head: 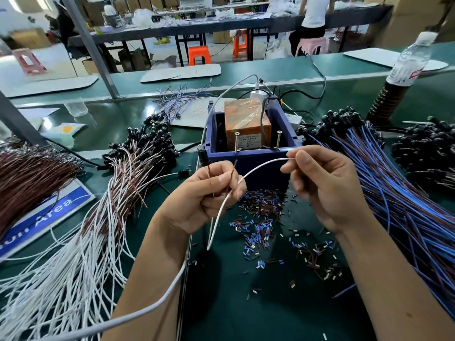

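Observation:
My left hand (209, 193) pinches a small black-capped part with a brown wire (206, 166) and a white wire (258, 166). The white wire arcs rightward to my right hand (317, 183), which pinches its far end between thumb and forefinger. The wire's other end hangs below my left hand. Both hands hover just in front of a blue box (248, 156) that holds an orange block (246, 124) with two upright screws.
A pile of white and brown wires (98, 230) lies at left, a pile of blue wires with black caps (394, 193) at right. Cut insulation bits (266, 225) litter the green mat. A water bottle (411, 62) stands back right. A grey cable (147, 313) crosses my left forearm.

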`<act>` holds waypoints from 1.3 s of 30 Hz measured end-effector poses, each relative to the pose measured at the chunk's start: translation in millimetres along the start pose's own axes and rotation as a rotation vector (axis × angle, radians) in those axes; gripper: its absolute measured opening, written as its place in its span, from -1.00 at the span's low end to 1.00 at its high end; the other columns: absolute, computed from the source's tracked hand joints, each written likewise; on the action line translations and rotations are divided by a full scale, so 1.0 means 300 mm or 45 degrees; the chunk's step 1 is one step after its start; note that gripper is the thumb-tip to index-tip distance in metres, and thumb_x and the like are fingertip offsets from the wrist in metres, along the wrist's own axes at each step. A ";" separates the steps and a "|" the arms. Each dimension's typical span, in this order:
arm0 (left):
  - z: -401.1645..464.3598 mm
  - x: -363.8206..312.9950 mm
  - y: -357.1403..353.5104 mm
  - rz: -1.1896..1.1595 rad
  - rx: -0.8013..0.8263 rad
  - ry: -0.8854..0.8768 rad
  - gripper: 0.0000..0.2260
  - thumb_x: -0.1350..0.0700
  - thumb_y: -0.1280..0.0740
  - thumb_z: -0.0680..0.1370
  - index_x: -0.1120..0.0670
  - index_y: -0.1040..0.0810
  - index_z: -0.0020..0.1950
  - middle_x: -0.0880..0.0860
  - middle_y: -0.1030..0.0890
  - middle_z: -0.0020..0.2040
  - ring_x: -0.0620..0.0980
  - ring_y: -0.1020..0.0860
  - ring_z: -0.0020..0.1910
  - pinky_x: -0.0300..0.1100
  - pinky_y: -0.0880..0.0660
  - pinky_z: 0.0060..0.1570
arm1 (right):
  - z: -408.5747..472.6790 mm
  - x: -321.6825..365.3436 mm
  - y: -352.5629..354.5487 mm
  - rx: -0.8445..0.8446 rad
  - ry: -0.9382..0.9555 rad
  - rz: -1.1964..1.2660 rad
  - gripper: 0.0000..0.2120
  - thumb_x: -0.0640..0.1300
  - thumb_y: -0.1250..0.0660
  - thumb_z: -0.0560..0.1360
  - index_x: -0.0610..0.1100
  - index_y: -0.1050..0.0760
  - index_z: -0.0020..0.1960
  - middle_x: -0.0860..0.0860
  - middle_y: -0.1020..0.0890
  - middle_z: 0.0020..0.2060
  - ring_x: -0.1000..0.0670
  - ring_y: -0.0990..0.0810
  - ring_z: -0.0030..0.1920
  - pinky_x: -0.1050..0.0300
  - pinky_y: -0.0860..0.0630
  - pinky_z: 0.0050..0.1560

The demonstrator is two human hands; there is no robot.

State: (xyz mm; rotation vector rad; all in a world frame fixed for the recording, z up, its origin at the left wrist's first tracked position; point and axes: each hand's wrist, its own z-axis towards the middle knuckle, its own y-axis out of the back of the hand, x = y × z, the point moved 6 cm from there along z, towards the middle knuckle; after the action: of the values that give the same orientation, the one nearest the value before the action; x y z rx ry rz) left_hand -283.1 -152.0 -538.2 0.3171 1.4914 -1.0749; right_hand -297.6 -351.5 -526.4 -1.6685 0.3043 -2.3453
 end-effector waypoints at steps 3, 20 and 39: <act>0.001 0.005 0.015 -0.023 -0.097 -0.011 -0.78 0.03 -0.55 0.49 0.14 -0.58 -0.10 0.10 -0.56 0.02 -0.19 -0.12 -0.41 -0.48 -0.12 -0.53 | -0.003 0.005 -0.009 0.081 -0.006 0.181 -0.83 -0.15 -0.35 0.57 -0.11 -0.73 -0.03 -0.10 -0.74 -0.19 0.07 -0.52 -0.43 0.28 -0.33 -0.52; 0.050 0.045 0.004 0.267 -0.219 0.001 -0.81 0.06 -0.32 0.62 0.12 -0.65 -0.10 0.60 -0.30 -0.16 -0.05 -0.03 -0.46 -0.26 -0.01 -0.54 | -0.012 -0.085 -0.067 0.197 -0.054 -0.388 -0.85 -0.07 -0.41 0.61 -0.07 -0.75 0.02 -0.05 -0.64 -0.33 0.02 -0.42 -0.44 0.19 -0.30 -0.51; 0.061 0.022 0.025 0.278 -0.409 -0.282 -0.78 0.02 -0.37 0.60 0.16 -0.66 -0.08 0.09 -0.28 -0.44 -0.20 -0.15 -0.54 -0.37 -0.11 -0.56 | -0.020 -0.075 -0.065 -0.156 -0.046 -0.120 -0.77 -0.01 -0.48 0.50 -0.17 -0.58 -0.12 -0.04 -0.54 -0.39 0.07 -0.34 -0.55 0.27 -0.22 -0.58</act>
State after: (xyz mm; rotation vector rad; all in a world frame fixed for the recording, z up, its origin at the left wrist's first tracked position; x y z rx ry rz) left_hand -267.7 -164.3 -544.7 0.1262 1.3685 -0.6610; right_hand -297.7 -325.8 -542.6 -1.8164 0.3778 -2.4049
